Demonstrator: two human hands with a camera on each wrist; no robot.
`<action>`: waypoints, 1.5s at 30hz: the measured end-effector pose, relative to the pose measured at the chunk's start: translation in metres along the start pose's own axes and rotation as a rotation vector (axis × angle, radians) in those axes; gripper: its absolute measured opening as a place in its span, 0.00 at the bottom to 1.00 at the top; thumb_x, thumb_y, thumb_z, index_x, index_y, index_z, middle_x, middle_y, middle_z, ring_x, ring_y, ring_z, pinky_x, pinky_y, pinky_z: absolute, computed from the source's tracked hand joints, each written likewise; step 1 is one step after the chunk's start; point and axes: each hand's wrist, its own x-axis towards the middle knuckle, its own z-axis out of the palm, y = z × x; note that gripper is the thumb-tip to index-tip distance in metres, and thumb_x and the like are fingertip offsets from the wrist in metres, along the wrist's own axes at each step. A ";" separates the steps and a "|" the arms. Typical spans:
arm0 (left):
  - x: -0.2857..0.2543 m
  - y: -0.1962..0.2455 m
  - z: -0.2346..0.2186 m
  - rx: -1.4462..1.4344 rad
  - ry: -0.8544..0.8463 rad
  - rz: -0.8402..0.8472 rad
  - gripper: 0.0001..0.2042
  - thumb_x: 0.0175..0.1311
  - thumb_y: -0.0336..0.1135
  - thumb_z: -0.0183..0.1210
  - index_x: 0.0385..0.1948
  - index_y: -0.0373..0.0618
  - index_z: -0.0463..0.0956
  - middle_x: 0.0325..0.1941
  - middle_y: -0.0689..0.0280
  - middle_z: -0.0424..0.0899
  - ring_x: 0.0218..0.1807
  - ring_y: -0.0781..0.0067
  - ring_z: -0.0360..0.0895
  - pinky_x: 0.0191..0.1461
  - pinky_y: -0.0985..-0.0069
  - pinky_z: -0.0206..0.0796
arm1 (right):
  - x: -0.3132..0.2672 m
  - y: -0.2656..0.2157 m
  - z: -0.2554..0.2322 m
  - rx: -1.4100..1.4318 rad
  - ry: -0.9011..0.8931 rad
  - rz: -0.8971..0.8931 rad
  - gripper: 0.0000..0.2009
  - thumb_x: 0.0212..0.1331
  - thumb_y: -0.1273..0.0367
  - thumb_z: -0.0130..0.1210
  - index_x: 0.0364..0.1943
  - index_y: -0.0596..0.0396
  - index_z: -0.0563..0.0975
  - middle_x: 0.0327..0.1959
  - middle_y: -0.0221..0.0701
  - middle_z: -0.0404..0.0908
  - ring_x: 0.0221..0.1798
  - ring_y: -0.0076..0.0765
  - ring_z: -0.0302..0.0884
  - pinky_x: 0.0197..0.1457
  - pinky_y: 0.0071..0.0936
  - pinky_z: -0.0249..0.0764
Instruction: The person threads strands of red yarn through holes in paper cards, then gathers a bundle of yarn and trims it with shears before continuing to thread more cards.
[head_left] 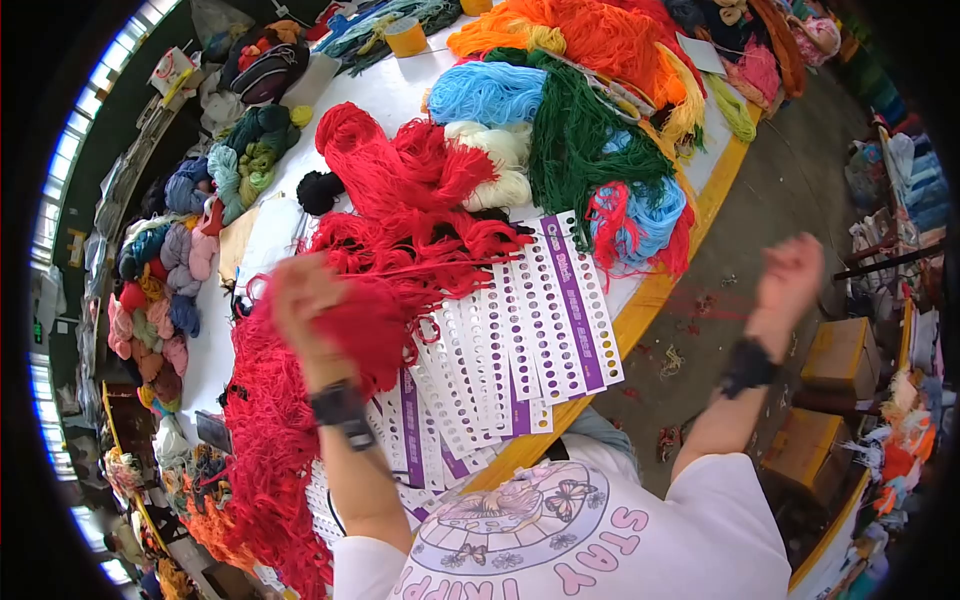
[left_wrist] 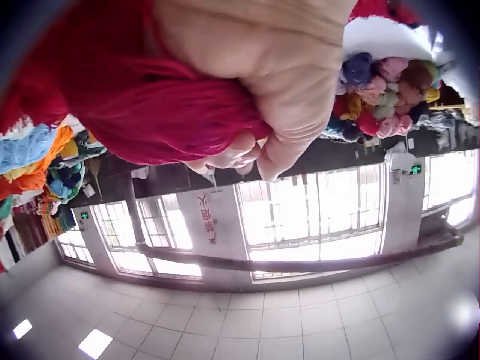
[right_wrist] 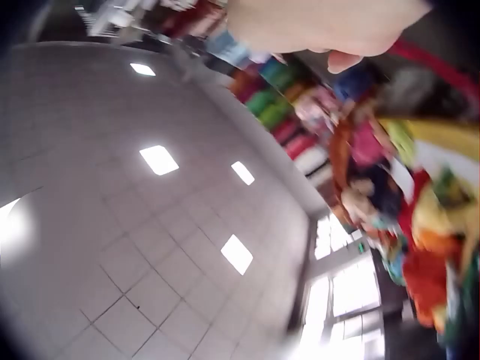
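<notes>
My left hand (head_left: 305,295) grips a thick bundle of red yarn (left_wrist: 172,112) over the left part of the table, its fingers wrapped round the strands in the left wrist view. Off to the right, past the table's edge, my right hand (head_left: 790,275) is raised with curled fingers. A red strand (right_wrist: 439,67) runs from beside that hand in the right wrist view, blurred by motion. Loose red yarn (head_left: 400,180) lies heaped in front of me and hangs down at the left. White and purple punched thread cards (head_left: 575,310) are fanned out under its near side.
Dark green yarn (head_left: 575,130), light blue yarn (head_left: 485,92) and orange yarn (head_left: 590,40) lie farther back on the white table. Many coloured hanks (head_left: 180,250) line the left side. A yellow table edge (head_left: 650,300) runs along the right, with cardboard boxes (head_left: 840,355) beyond it.
</notes>
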 end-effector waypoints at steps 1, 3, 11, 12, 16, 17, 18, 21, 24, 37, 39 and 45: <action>0.000 -0.042 0.049 0.255 0.211 -0.136 0.09 0.62 0.36 0.50 0.35 0.41 0.73 0.18 0.75 0.64 0.18 0.87 0.61 0.27 0.85 0.60 | -0.037 0.020 0.053 -0.091 -0.080 0.184 0.10 0.60 0.62 0.45 0.26 0.50 0.67 0.17 0.21 0.60 0.15 0.18 0.56 0.22 0.20 0.64; 0.008 -0.108 0.081 0.490 0.144 -0.480 0.11 0.58 0.36 0.54 0.39 0.40 0.73 0.20 0.73 0.68 0.23 0.85 0.65 0.27 0.85 0.61 | -0.087 0.079 0.086 -0.280 -0.652 0.464 0.11 0.58 0.63 0.47 0.41 0.53 0.69 0.23 0.22 0.65 0.22 0.17 0.64 0.19 0.17 0.68; 0.017 -0.183 0.055 0.361 0.003 -0.672 0.04 0.60 0.33 0.53 0.32 0.44 0.73 0.22 0.72 0.72 0.22 0.84 0.65 0.26 0.87 0.55 | -0.123 0.134 0.105 -0.316 -1.112 0.781 0.12 0.62 0.65 0.45 0.47 0.54 0.66 0.28 0.29 0.77 0.23 0.13 0.71 0.14 0.08 0.60; 0.017 -0.183 0.058 0.350 0.000 -0.667 0.04 0.60 0.33 0.53 0.31 0.44 0.73 0.22 0.72 0.72 0.22 0.84 0.65 0.25 0.87 0.55 | -0.123 0.131 0.107 -0.320 -1.126 0.761 0.12 0.62 0.65 0.45 0.47 0.54 0.66 0.29 0.29 0.78 0.24 0.13 0.73 0.14 0.08 0.60; 0.016 -0.186 0.051 0.298 0.018 -0.770 0.04 0.58 0.32 0.53 0.29 0.43 0.74 0.21 0.73 0.72 0.22 0.84 0.65 0.25 0.86 0.54 | -0.119 0.126 0.109 -0.334 -1.164 0.752 0.11 0.62 0.67 0.44 0.46 0.55 0.66 0.25 0.31 0.79 0.25 0.18 0.76 0.16 0.14 0.65; 0.016 -0.192 0.050 0.356 0.089 -0.711 0.04 0.58 0.32 0.53 0.28 0.43 0.74 0.21 0.73 0.72 0.21 0.84 0.65 0.24 0.86 0.54 | -0.119 0.131 0.107 -0.502 -1.134 0.559 0.10 0.61 0.67 0.45 0.44 0.55 0.68 0.24 0.32 0.79 0.25 0.21 0.76 0.19 0.18 0.67; 0.016 -0.195 0.052 0.413 0.160 -0.649 0.04 0.58 0.31 0.53 0.28 0.43 0.74 0.20 0.73 0.72 0.21 0.84 0.65 0.24 0.85 0.54 | -0.120 0.139 0.104 -0.663 -1.094 0.363 0.09 0.60 0.68 0.46 0.42 0.56 0.69 0.23 0.34 0.79 0.24 0.24 0.77 0.21 0.21 0.68; 0.008 -0.197 0.056 0.766 0.140 -0.387 0.03 0.57 0.31 0.53 0.29 0.45 0.75 0.21 0.74 0.71 0.20 0.84 0.64 0.23 0.84 0.54 | -0.120 0.155 0.102 -0.931 -1.003 0.075 0.07 0.55 0.69 0.50 0.35 0.58 0.73 0.21 0.38 0.79 0.24 0.34 0.78 0.27 0.29 0.71; 0.005 -0.196 0.075 0.789 0.311 -0.424 0.04 0.56 0.32 0.53 0.30 0.46 0.76 0.21 0.72 0.72 0.19 0.82 0.65 0.22 0.83 0.55 | -0.120 0.167 0.098 -1.024 -0.881 -0.072 0.06 0.51 0.70 0.54 0.29 0.59 0.76 0.21 0.38 0.79 0.25 0.32 0.78 0.29 0.27 0.71; 0.034 -0.205 0.044 0.734 0.149 -0.741 0.08 0.60 0.37 0.52 0.27 0.47 0.76 0.18 0.72 0.71 0.18 0.81 0.65 0.23 0.82 0.56 | -0.125 0.177 0.099 -0.881 -0.729 -0.050 0.05 0.46 0.71 0.56 0.27 0.58 0.78 0.21 0.39 0.77 0.23 0.36 0.77 0.26 0.28 0.70; 0.035 -0.209 0.038 0.703 0.134 -0.745 0.08 0.62 0.38 0.51 0.27 0.47 0.75 0.18 0.73 0.70 0.19 0.82 0.65 0.23 0.83 0.57 | -0.124 0.176 0.099 -0.870 -0.772 -0.065 0.06 0.46 0.71 0.56 0.28 0.58 0.78 0.22 0.39 0.77 0.24 0.35 0.77 0.27 0.27 0.70; 0.031 -0.219 0.032 0.848 0.194 -0.563 0.07 0.62 0.37 0.51 0.29 0.47 0.75 0.21 0.73 0.72 0.23 0.82 0.68 0.27 0.83 0.59 | -0.124 0.177 0.094 -0.842 -0.756 0.132 0.07 0.45 0.71 0.59 0.29 0.58 0.79 0.25 0.37 0.78 0.24 0.34 0.77 0.29 0.26 0.71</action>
